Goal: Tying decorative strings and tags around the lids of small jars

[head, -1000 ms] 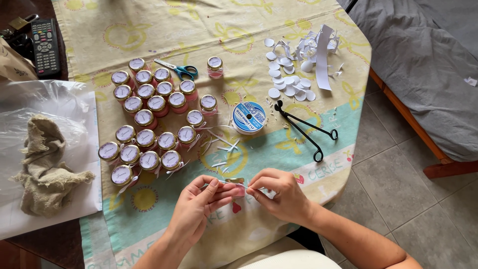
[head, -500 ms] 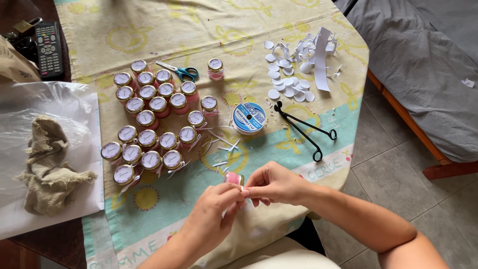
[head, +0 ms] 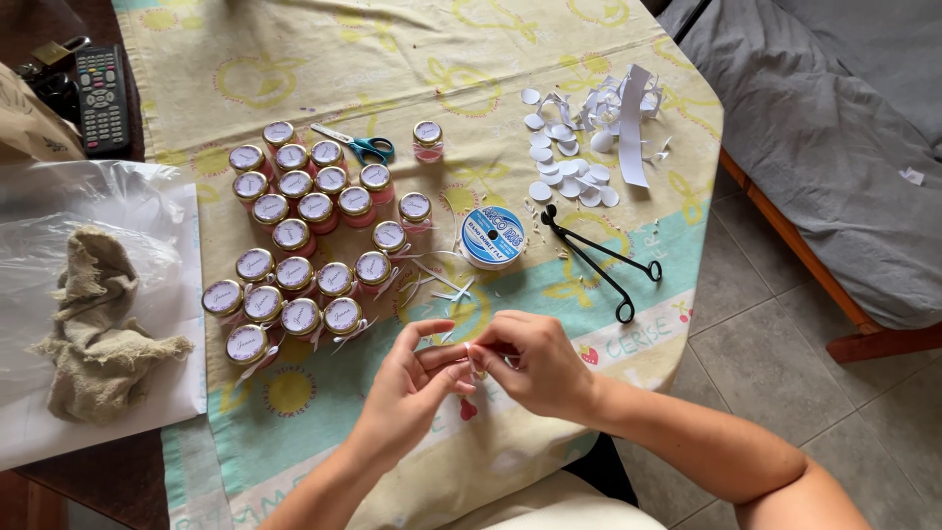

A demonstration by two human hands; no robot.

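Both hands have drawn closer together since half a second ago, and the small pink-topped jar that showed between them is now all but hidden behind the fingers. Left hand [head: 412, 378] and right hand [head: 535, 363] meet over the near edge of the table, fingertips touching at a small item [head: 478, 371] pinched between them; only a sliver shows, so what it is cannot be told for sure. Left fingers are curled in with thumb and forefinger nearly shut; right fingers are bent down and closed over the same spot.

Just beyond the hands lie short white ribbon pieces [head: 442, 290] on the yellow and teal tablecloth [head: 628, 294]. Left of these stands a cluster of small jars [head: 294, 240] with white labelled lids, some tied with ribbon. A spool of thread [head: 492, 237] sits near the middle, black tongs [head: 599, 260] just right of it, blue-handled scissors [head: 358, 147] behind the jars, and white paper circles [head: 574, 157] farther back. A beige cloth [head: 93, 334] rests on clear plastic at far left
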